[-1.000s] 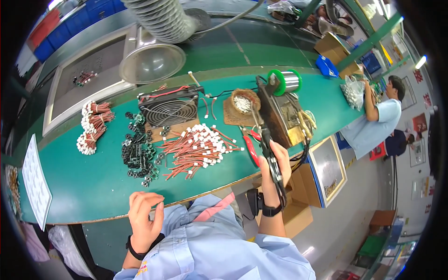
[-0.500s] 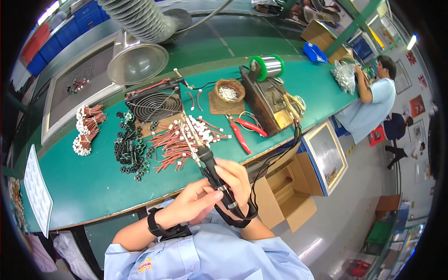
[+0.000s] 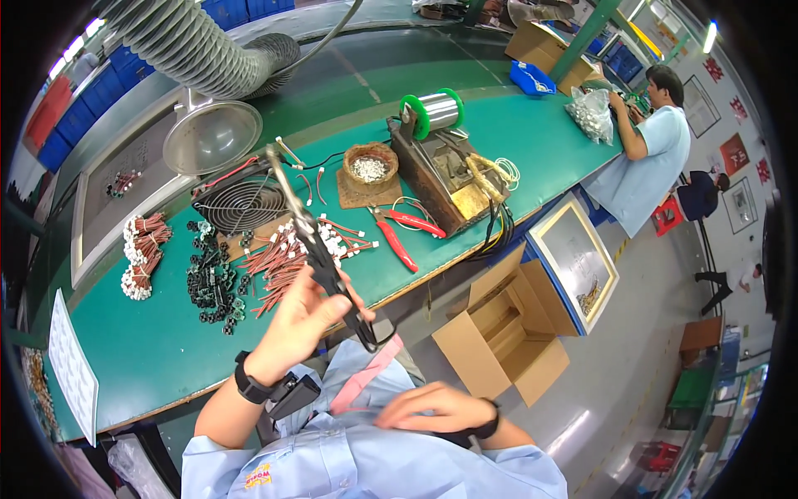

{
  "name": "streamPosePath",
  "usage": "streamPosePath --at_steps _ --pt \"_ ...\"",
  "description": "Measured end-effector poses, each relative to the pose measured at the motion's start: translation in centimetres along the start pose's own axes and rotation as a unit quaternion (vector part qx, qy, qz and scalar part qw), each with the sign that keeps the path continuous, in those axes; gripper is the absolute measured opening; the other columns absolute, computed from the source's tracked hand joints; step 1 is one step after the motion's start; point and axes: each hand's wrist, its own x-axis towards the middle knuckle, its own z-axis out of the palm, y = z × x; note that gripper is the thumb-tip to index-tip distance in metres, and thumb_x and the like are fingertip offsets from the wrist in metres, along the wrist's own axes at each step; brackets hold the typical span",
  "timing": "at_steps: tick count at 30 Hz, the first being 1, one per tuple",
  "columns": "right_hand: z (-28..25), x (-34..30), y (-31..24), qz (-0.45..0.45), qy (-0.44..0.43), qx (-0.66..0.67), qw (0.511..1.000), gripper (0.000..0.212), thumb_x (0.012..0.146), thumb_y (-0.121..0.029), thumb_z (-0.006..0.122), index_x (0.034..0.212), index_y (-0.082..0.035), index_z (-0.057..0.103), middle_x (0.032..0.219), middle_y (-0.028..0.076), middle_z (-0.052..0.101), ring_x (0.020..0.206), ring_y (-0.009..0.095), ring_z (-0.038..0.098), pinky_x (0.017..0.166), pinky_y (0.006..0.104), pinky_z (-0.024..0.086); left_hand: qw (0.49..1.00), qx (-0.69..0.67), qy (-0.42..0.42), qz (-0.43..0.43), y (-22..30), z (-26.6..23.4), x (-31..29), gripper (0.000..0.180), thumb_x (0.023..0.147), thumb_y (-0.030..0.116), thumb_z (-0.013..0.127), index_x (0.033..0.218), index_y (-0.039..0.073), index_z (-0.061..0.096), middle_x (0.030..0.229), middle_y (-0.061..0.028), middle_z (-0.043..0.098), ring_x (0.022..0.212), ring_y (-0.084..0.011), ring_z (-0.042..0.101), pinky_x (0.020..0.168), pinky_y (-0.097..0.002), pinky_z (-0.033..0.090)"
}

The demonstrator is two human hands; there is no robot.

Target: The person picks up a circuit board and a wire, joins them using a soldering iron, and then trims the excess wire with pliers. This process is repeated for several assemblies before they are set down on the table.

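My left hand [image 3: 301,320] is closed around the black handle of a soldering iron [image 3: 322,262], and its long metal shaft points up and away over the bench. A black cord loops at the handle's lower end. My right hand [image 3: 436,406], slightly blurred, is off the tool, fingers stretched out in front of my shirt. Beyond the iron lie red-wired leads with white connectors [image 3: 270,270]. To their left is a heap of small black and green parts [image 3: 214,279]. Red-handled pliers [image 3: 397,241] rest to the right of the leads.
A black fan [image 3: 241,204], a round pot of white bits [image 3: 370,169], a solder spool [image 3: 435,114] and an iron stand with yellow sponge [image 3: 480,200] occupy the bench. A fume hood [image 3: 212,137] hangs at left. An open carton [image 3: 503,333] sits below. A co-worker [image 3: 648,150] sits far right.
My right hand has let go of the soldering iron and drawn back toward my body. The left hand now holds the iron alone, shifted left. The view has turned slightly.
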Motion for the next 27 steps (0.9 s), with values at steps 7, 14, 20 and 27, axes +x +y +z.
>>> streamPosePath --at_steps 7,14,20,27 --pt "-11.0 5.8 -6.3 -0.053 0.386 -0.518 0.762 0.013 0.082 -0.003 0.056 0.092 0.001 0.064 0.087 0.012 0.065 0.076 0.026 0.06 0.067 0.0343 0.047 0.985 0.107 -0.04 -0.126 -6.1 -1.0 -3.4 0.035 0.09 0.006 0.053 0.121 0.0 0.038 0.1 -0.0113 0.058 0.095 -0.0193 0.059 0.084 -0.0336 0.048" --pt "-15.6 12.9 -1.1 0.039 0.341 -0.739 0.58 0.019 0.075 0.0 0.055 0.094 -0.001 0.06 0.085 0.01 0.057 0.085 0.026 0.055 0.071 0.0349 0.046 0.981 0.076 -0.031 -0.174 -7.4 -1.1 -4.7 0.038 0.091 0.004 0.05 0.127 -0.001 0.038 0.104 -0.0101 0.057 0.097 -0.0177 0.058 0.087 -0.032 0.047" --pt "-14.9 12.7 -1.3 0.07 0.38 -0.771 0.507 0.027 0.071 0.003 0.055 0.098 -0.001 0.058 0.089 0.013 0.053 0.085 0.027 0.054 0.073 0.0356 0.046 0.973 0.088 -0.057 -0.207 -8.8 -2.5 -4.9 0.04 0.091 0.006 0.05 0.128 -0.002 0.037 0.105 -0.0074 0.057 0.098 -0.0165 0.057 0.088 -0.031 0.045" --pt "-8.2 7.4 -2.4 0.101 0.366 -0.544 0.748 0.03 0.077 0.011 0.051 0.104 -0.001 0.058 0.09 0.014 0.051 0.071 0.026 0.056 0.064 0.0328 0.046 0.972 0.083 -0.067 -0.21 -9.4 -3.0 -4.7 0.039 0.092 0.008 0.049 0.128 -0.003 0.038 0.104 -0.0074 0.057 0.099 -0.0157 0.056 0.088 -0.0305 0.045"
